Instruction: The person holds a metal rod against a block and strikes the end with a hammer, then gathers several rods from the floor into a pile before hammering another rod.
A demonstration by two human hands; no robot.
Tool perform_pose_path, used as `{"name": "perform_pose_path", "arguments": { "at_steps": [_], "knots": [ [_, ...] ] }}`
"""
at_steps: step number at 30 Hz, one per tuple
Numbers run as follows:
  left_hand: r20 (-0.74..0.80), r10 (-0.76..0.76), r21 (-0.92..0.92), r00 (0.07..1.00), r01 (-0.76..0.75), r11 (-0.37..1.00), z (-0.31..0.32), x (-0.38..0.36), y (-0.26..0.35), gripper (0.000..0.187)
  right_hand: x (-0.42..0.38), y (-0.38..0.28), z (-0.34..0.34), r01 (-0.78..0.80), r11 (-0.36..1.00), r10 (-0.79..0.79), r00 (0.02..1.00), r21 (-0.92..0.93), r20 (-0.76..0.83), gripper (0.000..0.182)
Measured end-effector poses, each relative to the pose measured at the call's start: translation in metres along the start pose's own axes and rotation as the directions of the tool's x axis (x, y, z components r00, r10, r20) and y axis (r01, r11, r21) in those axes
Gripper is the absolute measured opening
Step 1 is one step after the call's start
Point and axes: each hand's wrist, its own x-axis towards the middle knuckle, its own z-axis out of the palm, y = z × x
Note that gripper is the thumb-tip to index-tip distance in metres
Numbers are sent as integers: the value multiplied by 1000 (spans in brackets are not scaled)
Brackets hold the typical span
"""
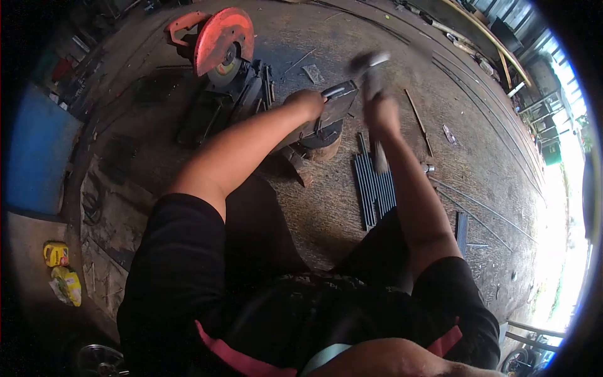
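Note:
My left hand [306, 104] is closed on a short dark metal piece [334, 92], held on top of a metal block [337, 108]. Under the block stands a round wooden stump [323, 146]. My right hand [382, 115] is wrapped round the handle of a hammer [372, 81], whose head is raised to the right of the block and blurred by motion. Below my right forearm, a bundle of thin metal rods [372, 188] lies on the ground.
A red cut-off saw [225, 43] stands on the ground left of the block. Long rods [477, 210] lie at the right. A blue panel [39, 154] and yellow containers [56, 254] are at the far left.

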Motion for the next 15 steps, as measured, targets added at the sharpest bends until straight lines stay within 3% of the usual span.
{"name": "perform_pose_path", "arguments": {
  "at_steps": [1,2,4,6,8,10,12,14,15],
  "knots": [
    [7,-48,-30,999,48,998,-2,-3,2,51,-5,7,9,-49,985,87,968,-163,236,64],
    [9,-94,-57,995,95,994,-7,-1,3,53,-11,4,3,-90,990,115,959,-106,258,69],
    [26,-45,7,999,44,999,6,19,-11,55,6,-5,-12,-112,993,114,938,-25,326,63],
    [40,25,79,999,-28,996,10,25,-13,55,9,-23,-25,7,994,-9,1000,108,22,59],
    [15,-7,-36,1000,8,999,15,23,-14,56,6,-56,-66,146,945,-107,983,291,-147,53],
    [107,80,74,991,-89,993,-7,14,-5,57,2,-77,-90,118,884,-42,984,452,-175,49],
    [67,59,40,996,-62,997,6,32,-17,57,2,-73,-80,109,821,-21,987,560,-161,46],
    [76,44,76,996,-49,996,11,34,-18,57,10,-26,-21,60,970,-17,983,237,-180,52],
    [145,103,122,984,-121,985,-2,25,-10,53,3,0,10,52,998,-51,998,25,-44,55]
  ]
}}
